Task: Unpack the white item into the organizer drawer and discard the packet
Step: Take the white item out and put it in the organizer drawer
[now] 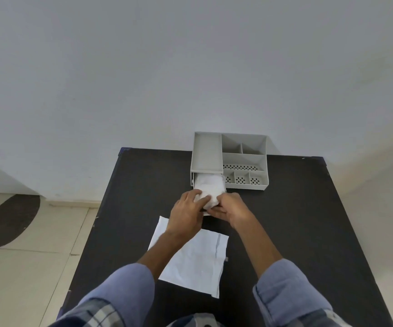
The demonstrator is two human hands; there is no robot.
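Observation:
A soft white item (209, 186) lies in the pulled-out drawer of the grey organizer (229, 159) at the table's far edge, bulging above the drawer. My left hand (187, 212) presses on the item's near left side with fingers spread over it. My right hand (229, 206) holds the item's near right end at the drawer front, which it hides. The flat white packet (197, 260) lies on the dark table behind my hands, partly under my left forearm.
The dark table (297, 220) stands against a pale wall. The organizer has several open compartments on its right side, some with perforated floors. Tiled floor with a dark oval mat (10, 220) lies to the left.

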